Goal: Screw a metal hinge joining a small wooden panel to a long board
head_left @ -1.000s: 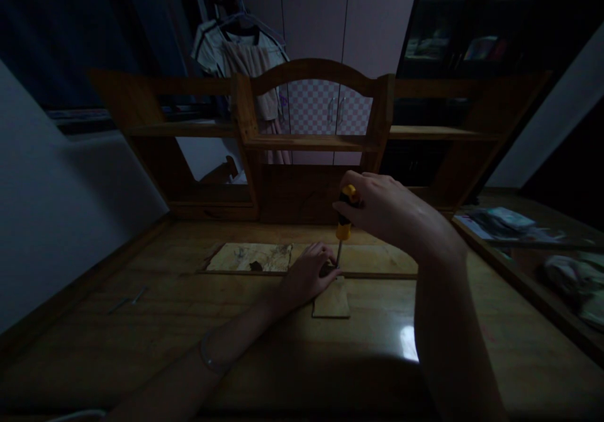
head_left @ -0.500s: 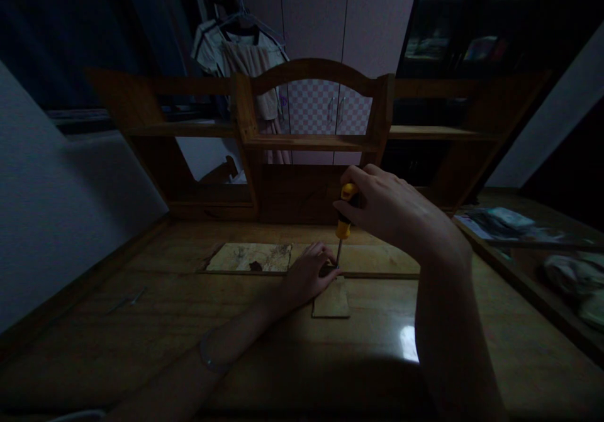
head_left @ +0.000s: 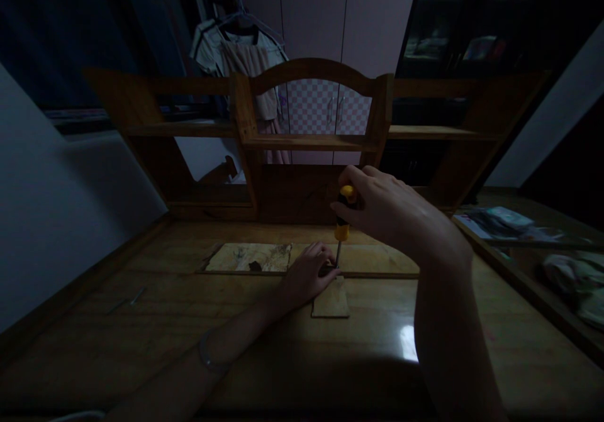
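Note:
My right hand (head_left: 387,208) is wrapped round the yellow and black handle of a screwdriver (head_left: 342,230), which stands nearly upright with its shaft pointing down. Its tip meets a small dark piece (head_left: 330,271) at the front edge of a long, thin wooden board (head_left: 372,260). Beside the tip, my left hand (head_left: 309,271) presses on the board with thumb and fingers closed about that piece; what it is I cannot make out. A small square wooden piece (head_left: 331,299) lies just in front, partly under my left thumb.
The boards lie on a glossy wooden desk (head_left: 189,359). Its wooden shelf unit (head_left: 311,142) rises behind. The long board's left part has a torn, stained surface (head_left: 250,257). Thin metal pieces (head_left: 138,295) lie at left. A side shelf at right holds papers (head_left: 504,219) and cloth (head_left: 573,283).
The screwdriver handle has turned a little in my right hand and leans slightly differently. My left hand stays in place.

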A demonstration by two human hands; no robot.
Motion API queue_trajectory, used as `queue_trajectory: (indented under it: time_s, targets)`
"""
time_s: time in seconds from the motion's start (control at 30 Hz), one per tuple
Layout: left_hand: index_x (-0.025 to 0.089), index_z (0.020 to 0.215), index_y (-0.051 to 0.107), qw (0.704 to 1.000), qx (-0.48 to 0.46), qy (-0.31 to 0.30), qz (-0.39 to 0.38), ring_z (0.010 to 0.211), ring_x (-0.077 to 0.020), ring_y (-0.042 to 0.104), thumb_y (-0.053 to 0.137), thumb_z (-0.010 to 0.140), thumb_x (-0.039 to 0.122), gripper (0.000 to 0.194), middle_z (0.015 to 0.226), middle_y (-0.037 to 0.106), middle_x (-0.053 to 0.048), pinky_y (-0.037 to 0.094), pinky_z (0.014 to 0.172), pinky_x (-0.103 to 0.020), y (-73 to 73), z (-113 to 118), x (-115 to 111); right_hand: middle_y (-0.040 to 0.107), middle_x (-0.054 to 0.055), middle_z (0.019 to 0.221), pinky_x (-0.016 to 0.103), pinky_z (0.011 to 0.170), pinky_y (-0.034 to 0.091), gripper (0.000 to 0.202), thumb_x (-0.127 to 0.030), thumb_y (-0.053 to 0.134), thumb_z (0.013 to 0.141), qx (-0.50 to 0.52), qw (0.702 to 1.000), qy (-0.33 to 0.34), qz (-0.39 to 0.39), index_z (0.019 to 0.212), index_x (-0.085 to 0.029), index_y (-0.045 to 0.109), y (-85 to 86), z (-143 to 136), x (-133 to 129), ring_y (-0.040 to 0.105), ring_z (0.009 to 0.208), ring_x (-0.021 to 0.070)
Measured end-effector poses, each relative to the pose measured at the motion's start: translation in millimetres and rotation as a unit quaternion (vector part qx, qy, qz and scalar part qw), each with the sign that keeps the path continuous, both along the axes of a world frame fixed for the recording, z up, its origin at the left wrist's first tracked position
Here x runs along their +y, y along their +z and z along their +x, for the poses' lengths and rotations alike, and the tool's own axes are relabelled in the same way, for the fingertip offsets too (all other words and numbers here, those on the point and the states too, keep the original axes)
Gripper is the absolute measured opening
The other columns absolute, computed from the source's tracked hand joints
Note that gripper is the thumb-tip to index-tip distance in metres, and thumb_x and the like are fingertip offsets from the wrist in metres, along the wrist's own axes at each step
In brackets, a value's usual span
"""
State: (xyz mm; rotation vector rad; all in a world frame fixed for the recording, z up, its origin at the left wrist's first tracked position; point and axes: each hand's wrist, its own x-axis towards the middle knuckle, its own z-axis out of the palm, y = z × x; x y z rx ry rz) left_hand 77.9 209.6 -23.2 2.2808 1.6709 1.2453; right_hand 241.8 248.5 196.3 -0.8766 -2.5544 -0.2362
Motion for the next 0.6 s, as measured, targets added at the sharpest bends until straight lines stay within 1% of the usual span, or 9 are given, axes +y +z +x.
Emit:
queue_trajectory:
  time_s: [0.1,0.17,0.23,0.3,0.37,0.43,0.5,0.6]
  targets:
    - [0.022,0.095,0.055,1.000,-0.001,-0.004,0.001,0.097,-0.0212,0.056,0.068,0.087,0.027,0.016,0.099,0.057,-0.004,0.046,0.085,-0.035,1.2,-0.1,-0.6,0.063,0.008,0.107,0.034,0.075,0.042,0.028,-0.028,0.054,0.085,-0.010,0.999,0.027,-0.023,0.113,-0.021,0.055,1.6,1.3,-2.4,0.062,0.090,0.0230]
    - [0.022,0.095,0.055,1.000,-0.001,-0.002,-0.001,0.097,-0.0210,0.056,0.068,0.087,0.027,0.017,0.099,0.057,-0.004,0.046,0.085,-0.035,1.9,0.3,-0.9,0.065,0.008,0.105,0.034,0.077,0.042,0.025,-0.026,0.052,0.086,-0.016,0.999,0.035,-0.028,0.111,-0.020,0.056,1.4,0.2,-2.8,0.062,0.093,0.0238]
    - [0.022,0.096,0.055,1.000,0.000,0.000,-0.002,0.097,-0.0210,0.056,0.069,0.086,0.026,0.018,0.100,0.057,-0.004,0.046,0.085,-0.034,2.2,0.8,-0.8,0.066,0.008,0.100,0.035,0.077,0.042,0.022,-0.028,0.050,0.090,-0.015,0.999,0.024,-0.020,0.109,-0.019,0.056,0.0,-2.0,-1.9,0.063,0.093,0.0248]
    - [0.022,0.096,0.055,1.000,0.001,0.001,-0.002,0.097,-0.0210,0.056,0.069,0.086,0.026,0.018,0.100,0.057,-0.004,0.046,0.084,-0.034,2.0,1.1,-0.6,0.068,0.009,0.099,0.036,0.077,0.042,0.025,-0.034,0.050,0.093,-0.007,1.000,0.007,-0.009,0.111,-0.018,0.056,-1.4,-3.8,-0.5,0.063,0.092,0.0256]
    - [0.022,0.096,0.055,1.000,0.002,0.002,-0.003,0.098,-0.0211,0.056,0.069,0.086,0.026,0.017,0.101,0.057,-0.004,0.046,0.085,-0.034,1.5,1.3,-0.4,0.067,0.010,0.102,0.036,0.077,0.042,0.031,-0.041,0.051,0.094,0.009,1.000,-0.001,0.001,0.114,-0.018,0.056,-1.5,-3.7,0.6,0.063,0.092,0.0262]
    - [0.022,0.096,0.056,1.000,0.002,0.005,-0.003,0.099,-0.0211,0.056,0.069,0.086,0.025,0.017,0.101,0.057,-0.004,0.046,0.086,-0.034,1.1,1.1,-0.4,0.066,0.009,0.107,0.036,0.077,0.042,0.035,-0.044,0.054,0.093,0.018,1.000,0.010,0.004,0.118,-0.019,0.055,-0.1,-1.7,0.6,0.062,0.092,0.0258]
    - [0.022,0.096,0.057,1.000,0.001,0.007,-0.003,0.099,-0.0209,0.056,0.069,0.086,0.025,0.016,0.101,0.058,-0.004,0.046,0.086,-0.034,1.0,0.9,-0.5,0.065,0.007,0.109,0.035,0.077,0.042,0.032,-0.039,0.056,0.091,0.013,0.999,0.038,-0.008,0.117,-0.021,0.055,2.3,1.0,-0.3,0.062,0.091,0.0236]
    - [0.022,0.095,0.057,1.000,-0.003,0.008,-0.006,0.098,-0.0204,0.056,0.070,0.085,0.027,0.017,0.100,0.058,-0.004,0.046,0.085,-0.034,1.6,0.7,-0.6,0.063,0.005,0.108,0.031,0.076,0.041,0.025,-0.027,0.055,0.086,-0.003,0.996,0.078,-0.037,0.110,-0.023,0.057,4.4,3.0,-1.3,0.061,0.091,0.0205]
